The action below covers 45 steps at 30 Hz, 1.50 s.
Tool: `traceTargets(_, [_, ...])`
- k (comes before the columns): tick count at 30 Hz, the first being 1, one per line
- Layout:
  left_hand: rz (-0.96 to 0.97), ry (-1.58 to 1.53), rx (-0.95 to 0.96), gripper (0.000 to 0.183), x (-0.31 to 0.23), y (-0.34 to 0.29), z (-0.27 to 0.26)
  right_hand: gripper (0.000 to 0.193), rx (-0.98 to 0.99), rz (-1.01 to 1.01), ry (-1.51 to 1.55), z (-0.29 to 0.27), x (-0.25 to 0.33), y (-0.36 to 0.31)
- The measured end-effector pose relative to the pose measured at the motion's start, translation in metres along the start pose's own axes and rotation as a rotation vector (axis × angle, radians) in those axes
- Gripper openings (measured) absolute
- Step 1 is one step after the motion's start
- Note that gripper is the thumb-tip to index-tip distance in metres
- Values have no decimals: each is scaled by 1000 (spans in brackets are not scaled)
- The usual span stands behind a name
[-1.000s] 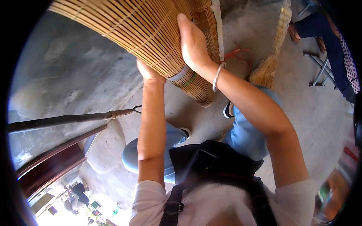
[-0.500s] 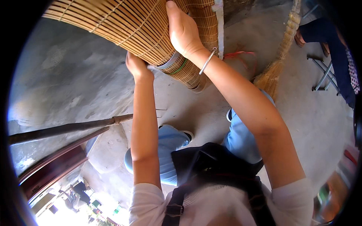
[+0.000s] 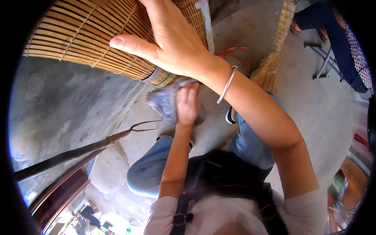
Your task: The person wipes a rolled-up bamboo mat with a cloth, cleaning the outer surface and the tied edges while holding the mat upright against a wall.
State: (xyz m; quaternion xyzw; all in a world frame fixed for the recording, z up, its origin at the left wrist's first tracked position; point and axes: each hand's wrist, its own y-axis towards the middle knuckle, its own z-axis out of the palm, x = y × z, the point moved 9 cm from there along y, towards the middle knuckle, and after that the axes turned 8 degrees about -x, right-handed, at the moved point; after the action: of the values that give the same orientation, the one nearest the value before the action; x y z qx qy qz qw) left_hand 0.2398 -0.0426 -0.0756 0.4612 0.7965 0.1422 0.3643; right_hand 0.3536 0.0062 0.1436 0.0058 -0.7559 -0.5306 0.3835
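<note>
A rolled slatted mat point(image 3: 90, 35), seemingly bamboo, bound with cord stitching, leans across the upper left. My right hand point(image 3: 174, 49) lies over its side with the thumb spread; the other fingers run past the top edge of the picture. I cannot tell how firmly the palm touches the slats. Below it my left hand point(image 3: 189, 103) grips a crumpled grey-blue cloth point(image 3: 163, 103), smeared by motion, beside the mat's lower end. A grey band point(image 3: 152, 74) and a green band point(image 3: 163, 80) circle the roll near that end.
A two-pronged wooden fork point(image 3: 105, 141) slants along the left wall. A straw broom point(image 3: 268, 72) stands at the right, near red strings point(image 3: 235, 51) on the concrete floor. Another person's dark-clothed leg point(image 3: 319, 25) and a folding metal stool frame point(image 3: 325, 64) are at the upper right.
My left hand has left the mat's underside, moved right and down, and now shows a cloth in its grip. My right hand has turned flatter with the thumb spread. The view has shifted slightly.
</note>
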Motion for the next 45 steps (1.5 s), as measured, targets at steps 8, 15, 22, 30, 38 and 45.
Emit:
traceTargets(8, [-372,-62,303,31,125,-161,142,86,23,13,-87,3,-1,-15])
traceTargets(15, [-545,53,986,33,143,-185,156,87,68,8,-63,-6,-13,-16])
traceTargets(22, [-605,137,671,28,196,-123,39,77,86,9,-67,-8,-12,-5])
traceTargets(30, [-836,-321,467,25,107,-6,-108,20,358,177,34,-15,-2,-33])
traceTargets(38, [-793,-1485,33,26,-20,53,-207,52,1112,246,45,16,30,-131])
traceTargets(45, [-698,-764,-20,26,18,23,-201,46,763,892,767,27,19,-168])
